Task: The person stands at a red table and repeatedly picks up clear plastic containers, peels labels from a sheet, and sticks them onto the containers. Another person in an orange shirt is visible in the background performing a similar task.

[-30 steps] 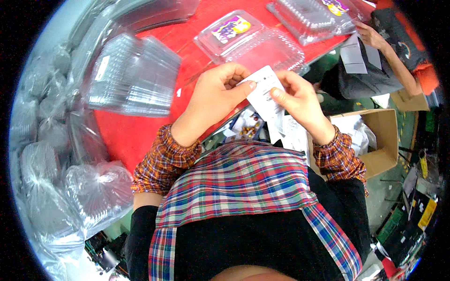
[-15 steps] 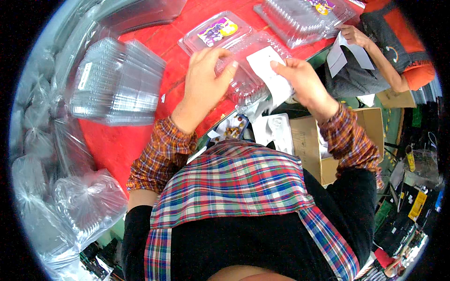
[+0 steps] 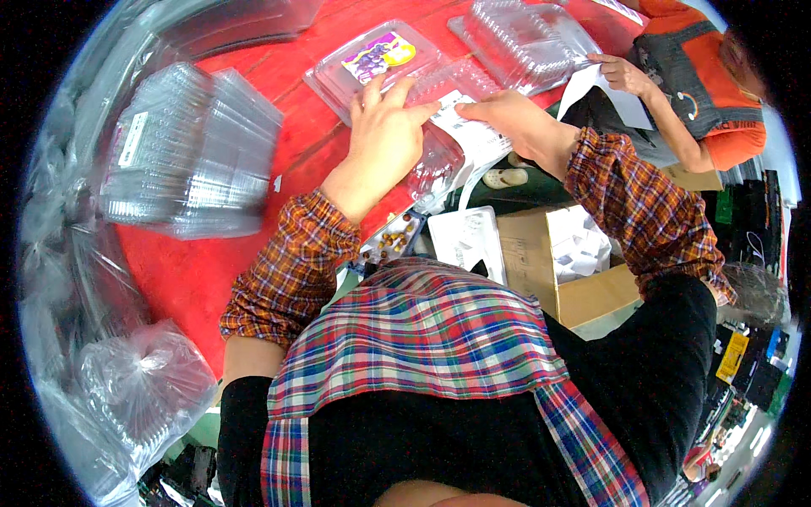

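The left hand [image 3: 384, 139] is lying flat with its fingers spread on a clear plastic clamshell container [image 3: 435, 152], which is sitting near the front edge of the red table [image 3: 253, 169]. The container is transparent and glossy, with a ribbed, dimpled surface that is catching the light; it is lying just in front of a second clamshell of the same kind whose lid is carrying a purple and yellow label [image 3: 376, 55]. The right hand [image 3: 511, 118] is resting on a white paper sheet [image 3: 473, 135] printed with dark marks, its fingers pressed together and pointing toward the left hand, holding the sheet down on the container. The sheet's lower end is hanging over the table edge.

To the left, a tall stack of nested clear containers [image 3: 182, 152] is lying on its side on the table, well apart from the hands. Another pile of clear trays [image 3: 524, 42] is sitting at the far right of the table. Beyond it, another person's hand [image 3: 625, 74] is gripping a white sheet. Below the table edge, a cardboard box [image 3: 557, 262] is holding white sheets, and crumpled plastic bags [image 3: 139, 380] are lying at the lower left.
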{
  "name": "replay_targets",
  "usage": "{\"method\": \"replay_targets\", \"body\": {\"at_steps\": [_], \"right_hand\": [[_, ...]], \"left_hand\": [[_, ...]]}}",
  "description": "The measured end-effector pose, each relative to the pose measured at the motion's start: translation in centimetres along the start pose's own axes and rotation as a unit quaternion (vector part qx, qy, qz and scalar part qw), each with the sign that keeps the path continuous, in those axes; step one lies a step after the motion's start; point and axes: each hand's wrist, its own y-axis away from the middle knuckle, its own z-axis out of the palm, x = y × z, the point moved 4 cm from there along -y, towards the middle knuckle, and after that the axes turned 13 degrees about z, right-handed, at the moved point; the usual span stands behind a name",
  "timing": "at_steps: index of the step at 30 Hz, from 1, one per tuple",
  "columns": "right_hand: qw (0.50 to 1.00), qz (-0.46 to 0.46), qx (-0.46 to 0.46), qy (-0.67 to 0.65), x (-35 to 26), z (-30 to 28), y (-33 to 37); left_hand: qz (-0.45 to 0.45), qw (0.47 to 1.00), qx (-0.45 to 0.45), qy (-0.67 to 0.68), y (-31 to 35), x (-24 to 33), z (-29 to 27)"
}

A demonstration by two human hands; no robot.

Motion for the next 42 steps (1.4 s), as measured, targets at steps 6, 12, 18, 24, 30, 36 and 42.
{"method": "replay_targets", "body": {"at_steps": [6, 12, 18, 24, 30, 36, 42], "right_hand": [[0.995, 0.051, -0.070, -0.044, 5.7, -3.4, 4.6], [0.980, 0.013, -0.024, -0.195, 14.7, -3.6, 7.1], [0.975, -0.035, -0.029, -0.218, 16.7, 0.0, 6.0], [0.962, -0.096, 0.004, -0.257, 16.4, 0.5, 5.1], [0.976, -0.194, 0.012, -0.100, 13.1, 1.1, 4.8], [0.975, -0.222, -0.024, -0.015, 11.9, 4.0, 3.6], [0.952, -0.081, -0.133, -0.263, 9.8, 5.7, 1.5]], "left_hand": [[-0.023, 0.998, -0.066, 0.004, 0.0, -1.4, 0.4], [-0.085, 0.971, -0.223, 0.018, -2.8, 1.2, -0.9], [-0.059, 0.975, -0.213, -0.013, -2.1, 2.5, 0.5], [-0.051, 0.984, -0.108, 0.135, -1.6, -0.8, -1.5], [-0.090, 0.973, -0.110, 0.182, -0.5, -1.7, -3.3], [-0.106, 0.948, -0.142, 0.265, -0.5, -1.8, -5.1], [-0.137, 0.933, -0.122, 0.308, -0.3, -2.7, -5.0]]}}
